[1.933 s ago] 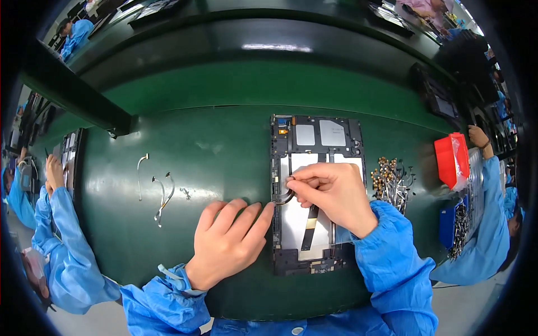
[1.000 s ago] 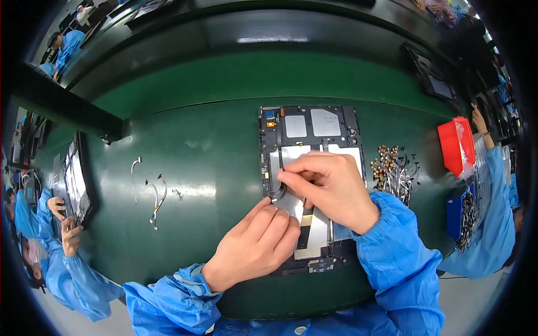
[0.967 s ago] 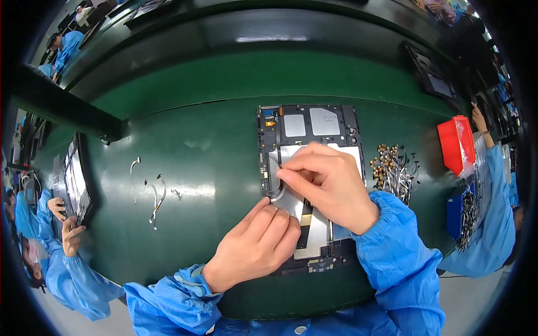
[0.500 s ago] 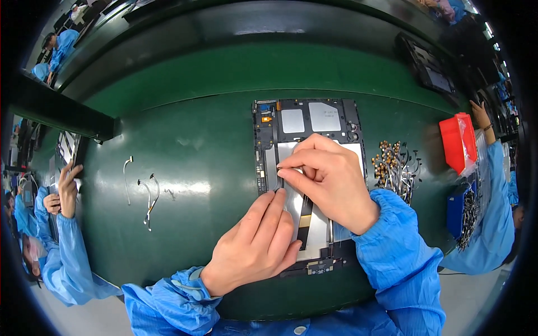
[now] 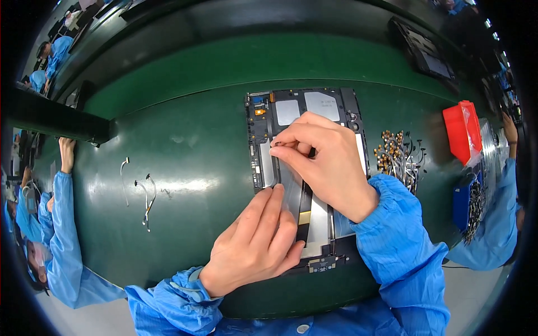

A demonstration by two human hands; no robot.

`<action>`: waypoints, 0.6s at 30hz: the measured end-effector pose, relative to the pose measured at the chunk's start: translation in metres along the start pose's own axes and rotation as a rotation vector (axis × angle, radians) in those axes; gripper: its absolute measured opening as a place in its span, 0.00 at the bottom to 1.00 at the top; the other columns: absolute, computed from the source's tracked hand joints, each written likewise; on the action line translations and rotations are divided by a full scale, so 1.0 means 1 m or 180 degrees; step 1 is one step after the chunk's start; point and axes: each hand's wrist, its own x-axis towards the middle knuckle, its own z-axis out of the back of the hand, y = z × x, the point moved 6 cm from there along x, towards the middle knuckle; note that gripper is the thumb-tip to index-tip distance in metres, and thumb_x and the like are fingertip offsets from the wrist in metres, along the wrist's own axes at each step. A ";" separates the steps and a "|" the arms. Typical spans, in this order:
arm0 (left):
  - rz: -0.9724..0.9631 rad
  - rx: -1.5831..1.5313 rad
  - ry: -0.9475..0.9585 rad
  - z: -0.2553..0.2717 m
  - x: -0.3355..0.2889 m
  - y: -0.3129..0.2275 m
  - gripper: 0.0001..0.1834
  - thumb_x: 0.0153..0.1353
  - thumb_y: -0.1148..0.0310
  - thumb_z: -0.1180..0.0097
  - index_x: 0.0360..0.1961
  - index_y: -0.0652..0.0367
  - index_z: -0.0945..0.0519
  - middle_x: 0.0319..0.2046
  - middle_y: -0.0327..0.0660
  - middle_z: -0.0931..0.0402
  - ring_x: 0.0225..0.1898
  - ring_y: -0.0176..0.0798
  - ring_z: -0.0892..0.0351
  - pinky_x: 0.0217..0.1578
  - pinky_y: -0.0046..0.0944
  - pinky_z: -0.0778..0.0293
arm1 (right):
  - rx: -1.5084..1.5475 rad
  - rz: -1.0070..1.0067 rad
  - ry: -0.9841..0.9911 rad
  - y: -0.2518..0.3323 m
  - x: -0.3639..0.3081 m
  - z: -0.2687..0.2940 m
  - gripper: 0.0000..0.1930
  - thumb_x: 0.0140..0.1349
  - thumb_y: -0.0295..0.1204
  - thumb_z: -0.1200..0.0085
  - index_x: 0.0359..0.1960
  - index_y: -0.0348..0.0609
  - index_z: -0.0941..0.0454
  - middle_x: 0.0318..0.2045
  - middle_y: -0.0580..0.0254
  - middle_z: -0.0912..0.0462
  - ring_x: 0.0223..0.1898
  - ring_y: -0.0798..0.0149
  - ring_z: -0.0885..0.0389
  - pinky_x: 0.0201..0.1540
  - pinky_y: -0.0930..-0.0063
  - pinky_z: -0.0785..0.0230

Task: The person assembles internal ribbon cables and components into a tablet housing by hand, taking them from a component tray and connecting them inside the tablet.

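Observation:
An opened tablet (image 5: 287, 112), black-framed with silver metal plates and a slim circuit board along its left side, lies before me on the green bench. My right hand (image 5: 330, 162) is over its middle, thumb and forefinger pinched on a thin dark cable (image 5: 277, 168) that runs along the left part of the tablet. Lower down, my left hand (image 5: 252, 243) rests with its fore and middle fingertips stretched out against the same cable. The left hand's other fingers are loosely bent, with nothing visible in them. My right hand hides part of the metal plates.
Several loose cables (image 5: 148, 201) lie on the bench (image 5: 185, 235) to the left. Right of the tablet is a heap of cables with gold-coloured ends (image 5: 400, 159). Farther right are a red bin (image 5: 462, 134) and a blue bin (image 5: 461, 204) with cables. Co-workers' sleeves (image 5: 67, 241) flank both sides.
My right hand has slid up along the tablet, still pinching, and is farther from my left fingertips. The tablet sits slightly higher in view. A co-worker's hand at the left has moved up.

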 end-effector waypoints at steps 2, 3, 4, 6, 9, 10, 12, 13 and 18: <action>-0.0007 -0.0017 -0.0004 -0.002 0.001 0.000 0.19 0.54 0.54 0.45 0.37 0.60 0.23 0.49 0.52 0.23 0.53 0.48 0.25 0.50 0.36 0.24 | -0.0097 0.0121 -0.0071 -0.001 0.000 0.001 0.05 0.51 0.21 0.36 0.30 0.36 0.18 0.26 0.62 0.22 0.19 0.72 0.28 0.23 0.77 0.35; -0.0007 0.0003 -0.0008 -0.002 0.001 0.000 0.19 0.54 0.54 0.45 0.36 0.60 0.22 0.49 0.52 0.23 0.53 0.48 0.25 0.49 0.36 0.24 | -0.0113 0.0183 -0.0096 -0.001 0.000 0.002 0.05 0.51 0.21 0.36 0.30 0.36 0.18 0.26 0.62 0.22 0.19 0.72 0.28 0.23 0.77 0.36; 0.0001 0.0036 -0.0008 -0.001 0.001 0.000 0.19 0.54 0.54 0.46 0.36 0.59 0.22 0.49 0.52 0.23 0.53 0.48 0.25 0.49 0.36 0.24 | -0.0115 0.0254 -0.0119 0.001 0.000 0.002 0.05 0.51 0.21 0.36 0.29 0.36 0.18 0.26 0.62 0.22 0.19 0.72 0.28 0.23 0.77 0.36; 0.0003 0.0038 0.0002 0.000 0.000 0.000 0.19 0.54 0.54 0.46 0.36 0.59 0.22 0.49 0.52 0.23 0.53 0.48 0.25 0.49 0.36 0.24 | -0.0130 0.0238 -0.0108 0.001 0.000 0.001 0.04 0.51 0.21 0.36 0.29 0.36 0.18 0.26 0.62 0.22 0.19 0.72 0.28 0.23 0.77 0.36; 0.0001 0.0034 0.0006 -0.001 0.000 0.001 0.19 0.54 0.53 0.46 0.36 0.59 0.22 0.49 0.52 0.23 0.53 0.47 0.25 0.49 0.36 0.24 | -0.0147 0.0208 -0.0084 0.000 0.000 0.000 0.04 0.52 0.21 0.37 0.29 0.36 0.18 0.26 0.62 0.22 0.19 0.72 0.28 0.23 0.77 0.35; -0.0006 0.0027 0.0006 -0.002 0.000 0.002 0.18 0.54 0.54 0.46 0.35 0.59 0.23 0.49 0.52 0.23 0.53 0.48 0.25 0.49 0.36 0.24 | -0.0146 0.0191 -0.0075 -0.001 0.000 0.000 0.04 0.52 0.21 0.37 0.29 0.36 0.18 0.26 0.62 0.22 0.19 0.72 0.28 0.23 0.77 0.35; -0.0007 -0.0003 -0.0008 -0.002 0.000 0.002 0.18 0.54 0.54 0.46 0.35 0.59 0.23 0.48 0.52 0.23 0.53 0.48 0.25 0.49 0.36 0.24 | -0.0155 0.0194 -0.0086 0.000 0.000 -0.001 0.04 0.52 0.21 0.37 0.29 0.37 0.18 0.26 0.62 0.22 0.19 0.72 0.28 0.23 0.77 0.35; -0.0009 -0.0028 -0.0026 -0.002 0.000 0.002 0.18 0.55 0.54 0.46 0.35 0.59 0.23 0.48 0.52 0.23 0.53 0.48 0.24 0.49 0.36 0.24 | -0.0161 0.0205 -0.0101 0.001 0.000 -0.001 0.04 0.52 0.21 0.37 0.29 0.37 0.18 0.26 0.61 0.22 0.19 0.71 0.28 0.23 0.77 0.35; 0.0002 -0.0164 -0.0107 0.001 0.003 0.002 0.19 0.52 0.55 0.44 0.33 0.63 0.23 0.47 0.55 0.22 0.50 0.51 0.23 0.48 0.39 0.23 | -0.0243 0.0190 -0.0099 0.002 0.000 0.000 0.04 0.52 0.21 0.37 0.30 0.36 0.19 0.25 0.62 0.23 0.18 0.71 0.28 0.23 0.77 0.35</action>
